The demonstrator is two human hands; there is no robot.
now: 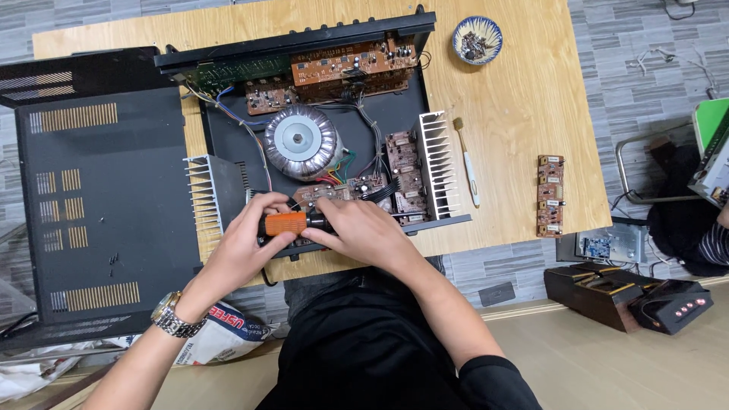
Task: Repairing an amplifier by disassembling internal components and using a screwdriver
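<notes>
Amplifier chassis [228, 137] lay open at surface's near edge, cover [99, 197] already off, boards still mounted; left hand [243, 247] and right hand [364, 228] both gripped the orange-handled screwdriver [287, 223] there.

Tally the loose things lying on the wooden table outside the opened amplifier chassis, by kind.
Small patterned bowl: 1
Toothbrush: 1
Loose brown circuit board: 1
Black metal cover panel: 1
Total: 4
The left hand and right hand hold an orange-handled tool, not counted.
</notes>
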